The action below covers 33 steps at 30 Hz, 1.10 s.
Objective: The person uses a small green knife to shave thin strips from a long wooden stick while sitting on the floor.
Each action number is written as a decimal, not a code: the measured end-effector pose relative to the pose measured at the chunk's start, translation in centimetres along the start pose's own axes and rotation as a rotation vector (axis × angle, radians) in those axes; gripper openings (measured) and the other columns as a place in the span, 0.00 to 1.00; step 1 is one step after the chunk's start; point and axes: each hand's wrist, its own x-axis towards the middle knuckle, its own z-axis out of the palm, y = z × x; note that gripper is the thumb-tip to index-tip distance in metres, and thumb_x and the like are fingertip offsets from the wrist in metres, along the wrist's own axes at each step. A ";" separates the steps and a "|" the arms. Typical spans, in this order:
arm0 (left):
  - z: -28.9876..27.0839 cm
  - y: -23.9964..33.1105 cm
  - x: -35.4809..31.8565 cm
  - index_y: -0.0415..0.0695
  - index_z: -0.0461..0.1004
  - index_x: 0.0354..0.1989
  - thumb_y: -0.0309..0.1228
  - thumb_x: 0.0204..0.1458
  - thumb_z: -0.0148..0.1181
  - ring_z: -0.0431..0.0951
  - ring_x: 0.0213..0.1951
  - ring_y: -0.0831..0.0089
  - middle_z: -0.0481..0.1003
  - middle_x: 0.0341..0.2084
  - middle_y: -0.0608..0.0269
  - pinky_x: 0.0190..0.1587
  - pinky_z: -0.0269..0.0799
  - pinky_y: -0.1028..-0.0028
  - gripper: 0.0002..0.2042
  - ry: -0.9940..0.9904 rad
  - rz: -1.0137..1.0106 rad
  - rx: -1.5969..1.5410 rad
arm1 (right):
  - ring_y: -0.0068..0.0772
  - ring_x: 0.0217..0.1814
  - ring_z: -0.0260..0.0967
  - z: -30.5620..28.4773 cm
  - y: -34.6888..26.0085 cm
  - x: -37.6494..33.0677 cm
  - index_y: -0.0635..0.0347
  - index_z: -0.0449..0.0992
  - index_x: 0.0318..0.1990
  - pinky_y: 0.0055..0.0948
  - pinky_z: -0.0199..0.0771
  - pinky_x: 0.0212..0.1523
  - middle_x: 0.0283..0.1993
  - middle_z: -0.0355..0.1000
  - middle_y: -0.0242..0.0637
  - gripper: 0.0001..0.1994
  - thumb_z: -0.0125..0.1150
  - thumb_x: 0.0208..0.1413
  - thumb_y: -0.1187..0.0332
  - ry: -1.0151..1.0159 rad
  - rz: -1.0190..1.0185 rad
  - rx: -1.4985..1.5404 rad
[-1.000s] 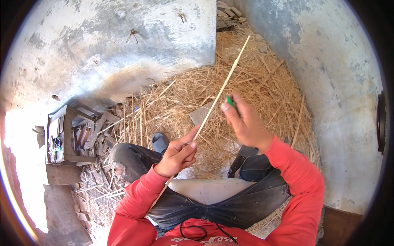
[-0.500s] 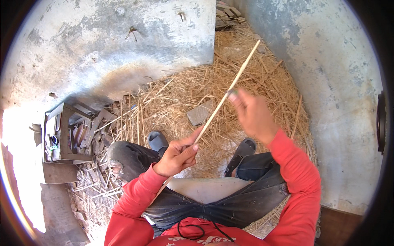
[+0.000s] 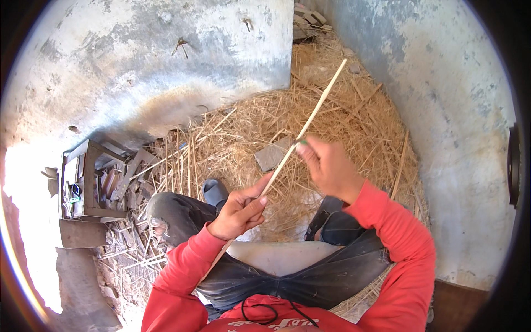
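Observation:
A long, pale wooden stick (image 3: 323, 95) slants across the middle, its far end up and to the right. My left hand (image 3: 241, 211) is closed around its lower part, thumb on top, and the stick's tail runs down along the left forearm. Farther up the stick, my right hand (image 3: 333, 166) is closed, thumb and fingertips right beside the wood. A small thing with a bit of green (image 3: 302, 143) shows at those fingertips. Its kind is too small and blurred to tell.
Straw and thin shavings (image 3: 354, 133) cover the floor, with a flat grey slab (image 3: 272, 155) among them. A dark wooden frame box (image 3: 88, 182) stands at the left beside scrap wood. Weathered walls (image 3: 210, 44) rise ahead and at the right (image 3: 459, 133). A pale cloth (image 3: 282, 257) lies between my legs.
My right hand has moved down along the stick, nearer to my left hand. The left hand keeps its hold in nearly the same place.

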 end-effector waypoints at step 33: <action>0.4 -0.2 1.3 0.43 0.56 0.77 0.25 0.71 0.51 0.58 0.21 0.89 0.62 0.20 0.78 0.23 0.56 0.82 0.27 0.092 0.155 0.355 | 0.22 0.22 0.56 0.4 -2.4 -0.9 0.62 0.82 0.42 0.30 0.60 0.25 0.19 0.64 0.31 0.15 0.67 0.64 0.58 -0.221 0.142 0.331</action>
